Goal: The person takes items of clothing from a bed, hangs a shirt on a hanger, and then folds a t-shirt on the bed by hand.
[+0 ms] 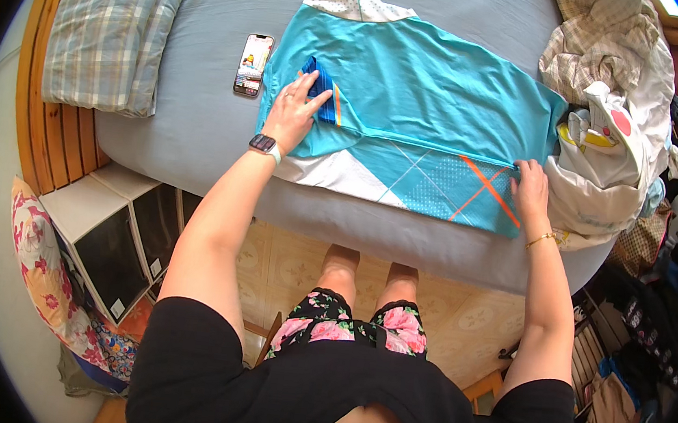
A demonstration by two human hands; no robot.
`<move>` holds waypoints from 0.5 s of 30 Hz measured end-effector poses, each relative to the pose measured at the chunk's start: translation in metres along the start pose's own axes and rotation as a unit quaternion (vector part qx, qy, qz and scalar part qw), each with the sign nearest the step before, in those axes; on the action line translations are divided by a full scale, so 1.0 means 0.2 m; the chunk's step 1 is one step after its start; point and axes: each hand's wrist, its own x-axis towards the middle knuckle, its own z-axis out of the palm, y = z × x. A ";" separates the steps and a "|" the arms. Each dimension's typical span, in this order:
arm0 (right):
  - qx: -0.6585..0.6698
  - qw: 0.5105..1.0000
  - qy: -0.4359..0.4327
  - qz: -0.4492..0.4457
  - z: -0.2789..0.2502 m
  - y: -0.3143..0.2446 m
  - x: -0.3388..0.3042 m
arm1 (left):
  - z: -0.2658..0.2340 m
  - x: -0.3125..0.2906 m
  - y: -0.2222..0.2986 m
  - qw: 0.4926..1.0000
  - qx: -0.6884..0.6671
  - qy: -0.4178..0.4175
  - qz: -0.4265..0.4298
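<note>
Where hands [292,116] lie, shirt [434,74] hidden, grip unclear

Garment [441,83] on the bed [212,3], phone [253,65] at nine

With the garment as the dial, the left hand [291,113] lies on it at nine o'clock, the right hand [528,193] at its edge at four. Beyond the phone is the pillow [115,35]. A cloth bundle [616,177] sits at three. Off the bed, cabinets [86,212] stand at eight, the person's legs [339,273] at six, heaped clothes [659,316] at four.
</note>
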 end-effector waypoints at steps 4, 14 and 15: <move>-0.015 1.000 0.007 -0.026 -0.02 0.02 0.07 | 0.07 0.16 -0.01 0.997 0.016 0.016 0.072; 0.198 0.979 -0.049 0.008 -0.12 0.02 -0.17 | -0.23 0.13 0.05 0.994 -0.081 -0.048 0.063; 0.207 0.976 -0.060 -0.018 -0.14 0.02 -0.26 | -0.29 0.03 0.09 0.992 -0.085 -0.066 0.069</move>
